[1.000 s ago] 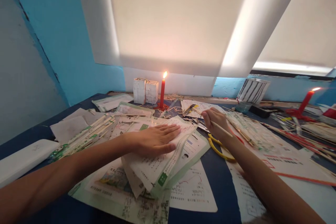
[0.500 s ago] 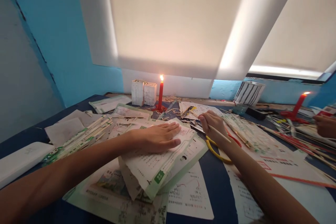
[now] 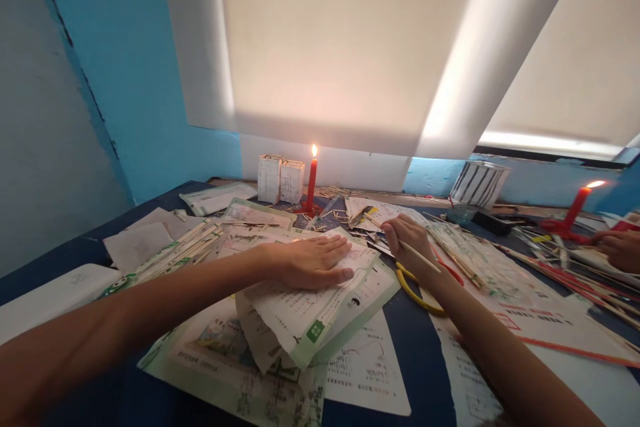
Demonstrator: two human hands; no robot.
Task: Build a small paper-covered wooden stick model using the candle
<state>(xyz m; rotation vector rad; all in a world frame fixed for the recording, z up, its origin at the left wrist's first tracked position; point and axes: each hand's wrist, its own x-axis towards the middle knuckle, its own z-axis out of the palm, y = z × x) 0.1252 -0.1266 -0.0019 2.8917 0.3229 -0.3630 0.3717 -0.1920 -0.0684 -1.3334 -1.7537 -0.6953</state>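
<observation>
My left hand (image 3: 314,261) lies flat, fingers stretched, on a stack of printed sheets (image 3: 300,320) with green borders. A thin wooden stick (image 3: 421,255) is pinched in my right hand (image 3: 407,240), its front end over papers and scraps. The yellow and red handles of a pair of scissors (image 3: 414,293) show beneath my right wrist; the rest is hidden. Ahead of my hands, a lit red candle (image 3: 312,185) stands upright on a red base.
Two white paper-covered boxes (image 3: 269,179) stand left of the candle. Bundled sticks (image 3: 175,253) and a white case (image 3: 65,297) lie at left. At right are a plastic bag of sticks (image 3: 480,257), a second lit candle (image 3: 576,210) and another person's hand (image 3: 623,250).
The view has shifted slightly, so things sit farther right. My left hand stays flat on the sheets, and my right hand still holds the stick. The other person's hand is nearer the second candle.
</observation>
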